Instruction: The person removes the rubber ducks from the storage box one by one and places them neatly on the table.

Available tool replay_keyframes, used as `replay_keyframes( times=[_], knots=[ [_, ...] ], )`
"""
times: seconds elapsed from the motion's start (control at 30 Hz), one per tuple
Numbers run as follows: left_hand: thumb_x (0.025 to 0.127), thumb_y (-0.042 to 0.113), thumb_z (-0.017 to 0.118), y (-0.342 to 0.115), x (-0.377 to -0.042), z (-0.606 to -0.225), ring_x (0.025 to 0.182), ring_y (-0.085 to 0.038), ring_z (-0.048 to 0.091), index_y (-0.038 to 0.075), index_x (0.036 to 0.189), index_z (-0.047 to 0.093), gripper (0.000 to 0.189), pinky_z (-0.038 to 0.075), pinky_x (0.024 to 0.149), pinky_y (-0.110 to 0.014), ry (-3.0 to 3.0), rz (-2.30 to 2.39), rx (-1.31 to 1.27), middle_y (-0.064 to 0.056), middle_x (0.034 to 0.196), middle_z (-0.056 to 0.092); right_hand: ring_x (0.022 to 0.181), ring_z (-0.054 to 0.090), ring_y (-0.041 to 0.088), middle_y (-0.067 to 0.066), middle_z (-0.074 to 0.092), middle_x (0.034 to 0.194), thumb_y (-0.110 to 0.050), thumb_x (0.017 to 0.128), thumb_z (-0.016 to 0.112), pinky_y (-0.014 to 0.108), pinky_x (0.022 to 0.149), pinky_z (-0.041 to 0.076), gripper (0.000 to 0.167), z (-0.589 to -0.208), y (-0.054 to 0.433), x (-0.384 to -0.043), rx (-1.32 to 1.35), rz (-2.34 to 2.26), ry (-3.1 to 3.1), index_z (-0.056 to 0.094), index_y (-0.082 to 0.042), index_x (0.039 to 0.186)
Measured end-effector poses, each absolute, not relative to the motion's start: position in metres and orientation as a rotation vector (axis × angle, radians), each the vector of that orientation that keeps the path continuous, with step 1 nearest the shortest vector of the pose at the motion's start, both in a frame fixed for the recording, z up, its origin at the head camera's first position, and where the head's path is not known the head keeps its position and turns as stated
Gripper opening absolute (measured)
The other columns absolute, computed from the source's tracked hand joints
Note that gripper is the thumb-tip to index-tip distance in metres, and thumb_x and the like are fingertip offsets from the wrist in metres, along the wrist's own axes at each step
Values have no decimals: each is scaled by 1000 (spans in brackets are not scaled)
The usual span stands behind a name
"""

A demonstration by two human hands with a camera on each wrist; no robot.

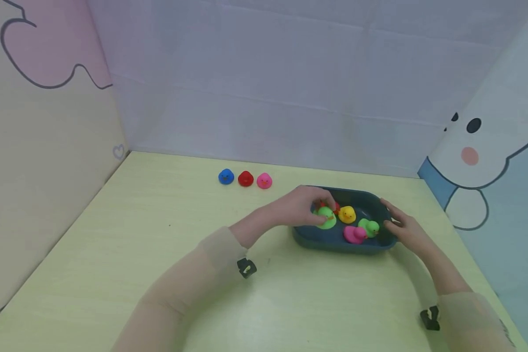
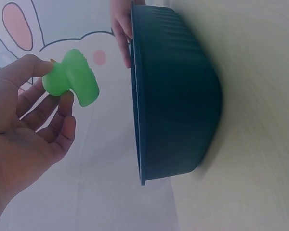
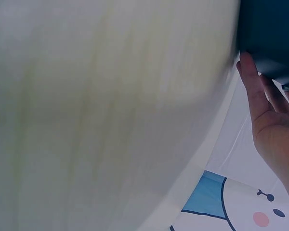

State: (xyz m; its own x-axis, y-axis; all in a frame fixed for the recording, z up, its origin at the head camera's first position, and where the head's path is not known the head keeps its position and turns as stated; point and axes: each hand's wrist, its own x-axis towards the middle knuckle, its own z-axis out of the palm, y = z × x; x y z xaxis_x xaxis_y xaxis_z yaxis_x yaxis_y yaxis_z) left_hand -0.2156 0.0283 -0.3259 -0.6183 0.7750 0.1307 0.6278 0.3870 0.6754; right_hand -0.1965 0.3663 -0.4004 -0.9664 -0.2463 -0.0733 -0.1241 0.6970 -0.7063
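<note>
My left hand is over the left part of a dark blue-green plastic basin. Its thumb and fingers pinch a light green rubber duck, which shows above the rim level in the left wrist view. My right hand holds the basin's right end, fingers at its rim and outer wall. Inside the basin lie a yellow duck, a pink duck and another green duck. Something red shows there too, partly hidden behind my left hand.
Toward the back of the pale wooden table stand a blue duck, a red duck and a pink duck in a row. A white sheet rises behind the table, with printed panels on both sides.
</note>
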Motion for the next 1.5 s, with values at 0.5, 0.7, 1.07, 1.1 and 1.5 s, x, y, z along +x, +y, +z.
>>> replay_keyframes(
  times=[0.5, 0.7, 1.07, 1.1, 1.5],
  knots=[
    [85, 15, 67, -13, -210, -299, 86, -9, 57, 14, 112, 62, 28, 51, 73, -21, 2471, 1150, 1198, 7, 100, 62, 120, 32, 63, 37, 16, 147, -15, 98, 45, 63, 89, 41, 60, -400, 365, -198, -314, -1057, 2788, 16, -8, 151],
    [86, 15, 65, -29, -207, -290, 92, -7, 55, 15, 114, 62, 28, 49, 74, -22, 2521, 1167, 1191, 10, 105, 62, 120, 30, 64, 37, 14, 147, -15, 98, 44, 63, 88, 42, 61, -400, 365, -197, -315, -1067, 2773, 14, -8, 151],
    [84, 12, 66, -62, -210, -275, 92, -11, 55, 15, 107, 65, 23, 47, 79, -28, 2615, 1158, 1338, 8, 103, 64, 121, 28, 65, 36, 14, 148, -16, 99, 44, 63, 86, 43, 61, -400, 362, -197, -330, -1072, 2765, 14, -8, 151],
    [84, 10, 66, -65, -211, -274, 91, -11, 55, 14, 107, 65, 24, 48, 78, -29, 2610, 1170, 1343, 7, 102, 64, 121, 29, 65, 37, 14, 148, -16, 99, 44, 63, 86, 43, 61, -400, 362, -197, -332, -1070, 2767, 14, -8, 151],
    [82, 6, 64, -100, -227, -260, 90, -9, 55, 16, 103, 65, 23, 49, 76, -30, 2667, 1090, 1385, 8, 101, 62, 119, 31, 65, 37, 17, 146, -14, 98, 45, 64, 89, 40, 60, -400, 362, -195, -361, -1074, 2786, 16, -6, 150]
  ],
)
